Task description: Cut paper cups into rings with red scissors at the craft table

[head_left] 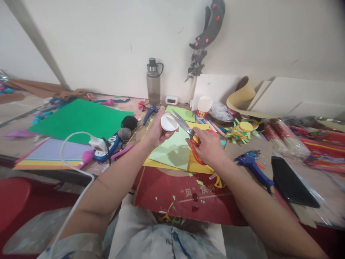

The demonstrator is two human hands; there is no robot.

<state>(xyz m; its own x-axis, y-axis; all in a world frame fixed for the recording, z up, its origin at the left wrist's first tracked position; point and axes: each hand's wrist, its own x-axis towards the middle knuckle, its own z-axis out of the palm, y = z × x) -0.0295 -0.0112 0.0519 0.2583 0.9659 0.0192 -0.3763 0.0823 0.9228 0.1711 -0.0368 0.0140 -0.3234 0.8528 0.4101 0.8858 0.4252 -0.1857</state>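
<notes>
My left hand (155,131) grips a small white round piece (169,122) that looks like the end of a paper cup, its pale face turned towards me. In my right hand (208,145) are scissors (183,124) with orange-red handles; the fingers wrap round the loops. The metal blades point up and left, with their tips close to the white piece's edge. Whether they touch it I cannot tell. Below both hands lie light green paper (172,153) and yellow paper (201,165) on a red cardboard sheet (161,187) strewn with green scraps.
Behind stand a grey bottle (153,88) and a white-and-red paper cup (204,107). Green paper (81,120) and a power strip (106,151) with a white cable lie left. On the right are a blue glue gun (254,167), a black phone-like slab (292,181) and a yellow-green paper craft (242,129).
</notes>
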